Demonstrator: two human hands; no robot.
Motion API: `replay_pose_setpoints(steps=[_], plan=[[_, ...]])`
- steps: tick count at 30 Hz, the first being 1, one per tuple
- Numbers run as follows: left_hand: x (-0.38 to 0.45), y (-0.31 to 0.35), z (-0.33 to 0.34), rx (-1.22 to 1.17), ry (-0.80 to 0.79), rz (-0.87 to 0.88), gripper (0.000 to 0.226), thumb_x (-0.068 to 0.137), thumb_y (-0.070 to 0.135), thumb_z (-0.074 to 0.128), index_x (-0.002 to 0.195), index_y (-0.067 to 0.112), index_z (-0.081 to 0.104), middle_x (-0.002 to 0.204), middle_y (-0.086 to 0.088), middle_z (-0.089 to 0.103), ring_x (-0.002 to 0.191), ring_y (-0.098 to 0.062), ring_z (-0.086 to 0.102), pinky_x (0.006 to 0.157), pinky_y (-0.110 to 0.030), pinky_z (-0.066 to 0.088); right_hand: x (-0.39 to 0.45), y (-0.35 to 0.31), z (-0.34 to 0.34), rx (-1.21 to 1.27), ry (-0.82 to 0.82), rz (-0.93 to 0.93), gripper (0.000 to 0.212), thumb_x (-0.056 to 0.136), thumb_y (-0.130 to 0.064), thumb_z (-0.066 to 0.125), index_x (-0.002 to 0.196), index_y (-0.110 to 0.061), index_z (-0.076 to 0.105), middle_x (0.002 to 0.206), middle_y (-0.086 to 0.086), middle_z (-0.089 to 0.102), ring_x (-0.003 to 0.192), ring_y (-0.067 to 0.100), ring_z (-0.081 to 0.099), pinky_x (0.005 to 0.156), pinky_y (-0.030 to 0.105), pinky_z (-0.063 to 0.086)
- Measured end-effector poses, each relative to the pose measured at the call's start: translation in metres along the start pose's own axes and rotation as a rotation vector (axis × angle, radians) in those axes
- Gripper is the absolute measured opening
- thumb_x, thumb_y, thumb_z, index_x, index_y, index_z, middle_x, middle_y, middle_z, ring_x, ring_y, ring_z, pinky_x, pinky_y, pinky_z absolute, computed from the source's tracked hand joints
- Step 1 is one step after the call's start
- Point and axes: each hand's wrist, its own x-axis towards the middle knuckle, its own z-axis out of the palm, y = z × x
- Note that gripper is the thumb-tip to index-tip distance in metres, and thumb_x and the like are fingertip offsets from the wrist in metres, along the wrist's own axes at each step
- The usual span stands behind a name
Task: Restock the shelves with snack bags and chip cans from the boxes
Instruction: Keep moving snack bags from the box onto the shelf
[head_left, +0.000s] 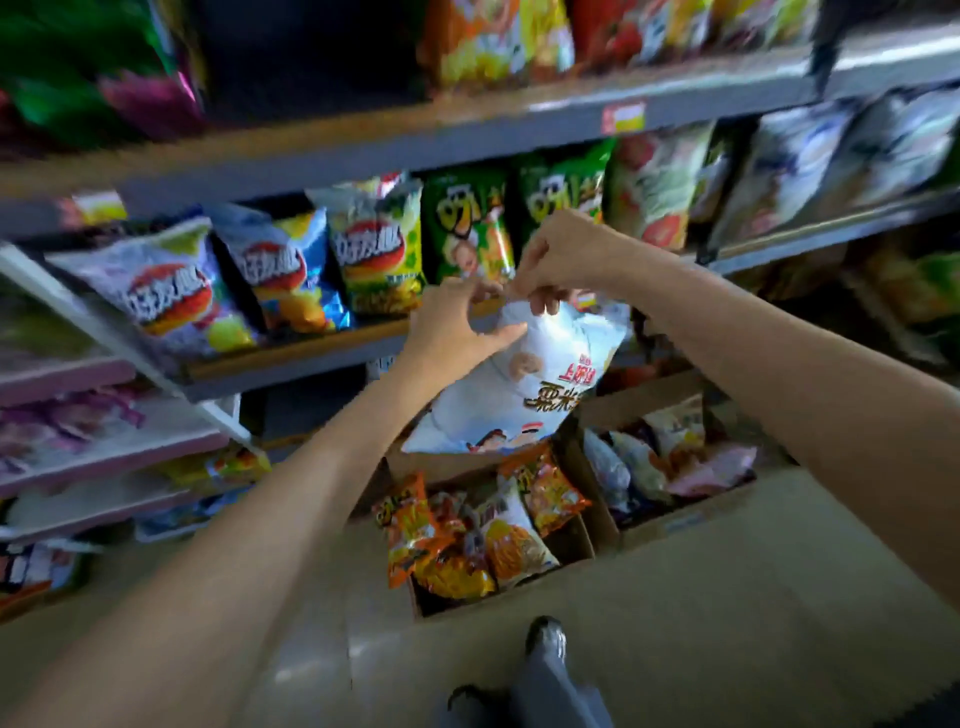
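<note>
Pinching a white snack bag, both hands' fingers hover over boxes — snack-filled.

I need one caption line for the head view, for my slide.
Both hands, left hand and right hand, hold a white snack bag above open boxes.

We note grey metal shelving running across the view in tiers, its front edges carrying small price labels. At left we see a second unit with pale pink-edged shelves, set at an angle to the grey one. The floor is smooth, beige and glossy, showing faint reflections. Lighting is dim overall; the upper left recess is dark.
</note>
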Motion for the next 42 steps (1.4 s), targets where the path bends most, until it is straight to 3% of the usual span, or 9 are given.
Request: replay_pose_setpoints(steps=[9, 15, 18, 24, 26, 31, 35, 38, 42], plan=[[0.024, 0.13, -0.015, -0.158, 0.062, 0.107, 0.032, 0.079, 0.015, 0.072, 0.057, 0.026, 0.051, 0.058, 0.002, 0.05, 0.059, -0.009, 0.043, 0.061, -0.028, 0.032, -0.099, -0.014, -0.089, 0.034, 0.266, -0.187, 0.018, 0.081, -0.013, 0.07, 0.065, -0.003, 0.069, 0.05, 0.0, 0.064, 0.039, 0.005, 0.054, 0.045, 0.013, 0.044], [0.054, 0.178, 0.015, -0.411, 0.161, -0.076, 0.023, 0.088, 0.018, 0.063, 0.068, 0.009, 0.058, 0.067, -0.002, 0.053, 0.061, -0.012, 0.047, 0.043, -0.011, 0.035, -0.132, 0.059, -0.146, 0.383, 0.411, -0.182, 0.009, 0.093, -0.016, 0.056, 0.093, -0.012, 0.064, 0.083, 0.01, 0.068, 0.051, 0.013, 0.064, 0.044, 0.021, 0.05], [0.083, 0.203, 0.047, -0.513, 0.211, -0.164, 0.017, 0.087, 0.022, 0.065, 0.089, 0.005, 0.063, 0.092, -0.005, 0.063, 0.086, -0.019, 0.056, 0.06, -0.017, 0.04, -0.139, 0.16, -0.181, 0.429, 0.562, 0.049, 0.033, 0.094, -0.029, 0.055, 0.107, 0.0, 0.062, 0.103, 0.011, 0.066, 0.072, 0.018, 0.065, 0.063, 0.025, 0.055], [0.143, 0.298, 0.146, -0.66, 0.305, -0.207, 0.009, 0.083, 0.015, 0.069, 0.085, 0.008, 0.065, 0.087, -0.007, 0.064, 0.084, -0.018, 0.055, 0.068, -0.025, 0.042, -0.172, 0.294, -0.236, 0.562, 0.116, 0.169, 0.079, 0.069, -0.07, 0.061, 0.133, -0.026, 0.045, 0.143, -0.003, 0.04, 0.131, 0.024, 0.039, 0.11, 0.05, 0.031], [0.163, 0.333, 0.174, -0.711, 0.305, -0.203, 0.011, 0.083, 0.013, 0.069, 0.074, 0.012, 0.063, 0.077, -0.003, 0.061, 0.07, -0.015, 0.054, 0.058, -0.02, 0.042, -0.182, 0.319, -0.265, 0.514, 0.089, 0.084, 0.089, 0.067, -0.062, 0.071, 0.139, -0.022, 0.036, 0.143, -0.005, 0.042, 0.127, 0.015, 0.043, 0.106, 0.038, 0.037], [0.21, 0.399, 0.217, -0.879, 0.207, -0.273, 0.018, 0.086, 0.017, 0.066, 0.07, 0.017, 0.057, 0.053, 0.006, 0.062, 0.041, -0.004, 0.051, 0.039, -0.012, 0.034, -0.197, 0.368, -0.335, 0.693, 0.199, -0.129, 0.03, 0.088, -0.007, 0.061, 0.11, -0.023, 0.047, 0.093, -0.007, 0.065, 0.06, -0.004, 0.063, 0.049, 0.015, 0.048], [0.248, 0.429, 0.25, -0.893, 0.179, -0.291, 0.018, 0.086, 0.02, 0.066, 0.07, 0.019, 0.057, 0.068, 0.0, 0.066, 0.06, -0.01, 0.057, 0.054, -0.021, 0.041, -0.189, 0.412, -0.361, 0.82, 0.258, -0.132, 0.047, 0.082, -0.01, 0.068, 0.125, -0.014, 0.047, 0.105, 0.005, 0.07, 0.076, 0.011, 0.069, 0.049, 0.016, 0.049], [0.286, 0.437, 0.276, -0.751, 0.205, -0.274, 0.024, 0.081, 0.041, 0.066, 0.09, 0.019, 0.065, 0.108, -0.006, 0.066, 0.096, -0.022, 0.062, 0.086, -0.035, 0.049, -0.182, 0.438, -0.389, 0.937, 0.248, -0.076, 0.03, 0.083, -0.018, 0.068, 0.111, -0.017, 0.055, 0.076, -0.003, 0.072, 0.054, 0.006, 0.064, 0.046, 0.018, 0.049], [0.328, 0.454, 0.321, -0.51, 0.011, -0.244, 0.07, 0.066, 0.072, 0.058, 0.117, 0.025, 0.063, 0.122, 0.001, 0.062, 0.112, -0.022, 0.058, 0.101, -0.043, 0.043, -0.165, 0.476, -0.441, 0.94, 0.3, 0.012, 0.069, 0.063, -0.043, 0.079, 0.12, -0.012, 0.055, 0.099, 0.006, 0.073, 0.088, 0.024, 0.071, 0.079, 0.039, 0.057]])
